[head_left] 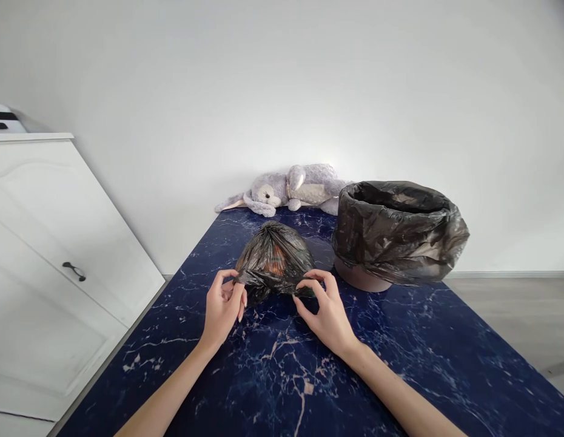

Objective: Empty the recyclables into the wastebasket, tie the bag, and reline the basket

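Near the frame's centre, the left hand [222, 308] and right hand [328, 312] pinch 2 edges of the filled black garbage bag [276, 254], where light, even tension should best spare the thin plastic from tearing.

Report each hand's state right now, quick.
Left hand: closed, pinching the near edge of the filled black bag.
Right hand: fingers curled at the bag's near right edge; firm grip cannot be told.

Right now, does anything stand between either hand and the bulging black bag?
Nothing visible does: the left hand and right hand both touch the near edge of the bag. The lined bin stands to its right, not between them.
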### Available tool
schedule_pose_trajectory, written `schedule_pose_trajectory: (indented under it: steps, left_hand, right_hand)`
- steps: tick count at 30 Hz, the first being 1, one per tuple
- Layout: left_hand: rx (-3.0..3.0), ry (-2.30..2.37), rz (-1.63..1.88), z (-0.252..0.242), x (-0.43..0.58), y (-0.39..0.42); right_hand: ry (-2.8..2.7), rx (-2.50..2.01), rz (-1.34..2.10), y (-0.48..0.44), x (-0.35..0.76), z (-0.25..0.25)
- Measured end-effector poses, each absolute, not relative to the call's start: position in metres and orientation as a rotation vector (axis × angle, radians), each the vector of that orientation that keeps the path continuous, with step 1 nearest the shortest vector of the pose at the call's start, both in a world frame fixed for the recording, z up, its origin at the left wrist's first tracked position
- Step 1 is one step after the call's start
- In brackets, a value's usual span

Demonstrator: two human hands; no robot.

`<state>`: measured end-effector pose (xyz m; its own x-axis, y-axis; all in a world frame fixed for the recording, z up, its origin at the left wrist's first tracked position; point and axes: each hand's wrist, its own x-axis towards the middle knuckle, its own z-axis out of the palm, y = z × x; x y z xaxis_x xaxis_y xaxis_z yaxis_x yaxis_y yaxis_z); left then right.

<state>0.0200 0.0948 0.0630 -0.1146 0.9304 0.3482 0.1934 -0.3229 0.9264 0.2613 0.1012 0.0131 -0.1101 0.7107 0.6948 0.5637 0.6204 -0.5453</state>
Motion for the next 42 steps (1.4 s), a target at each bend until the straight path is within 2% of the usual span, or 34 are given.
schedule_pose_trajectory:
  steps: [8, 42]
  left_hand:
    - [1.5, 1.278, 1.483, 0.0637, 0.0212, 0.0938]
    - [1.508, 1.309, 1.434, 0.0631, 0.0207, 0.0962]
  right_hand:
    - [-1.787, -1.099, 0.107, 0.1081, 0.2657, 0.0017]
    - [-1.729, -1.062, 0.219, 0.1064, 0.2638, 0.0044]
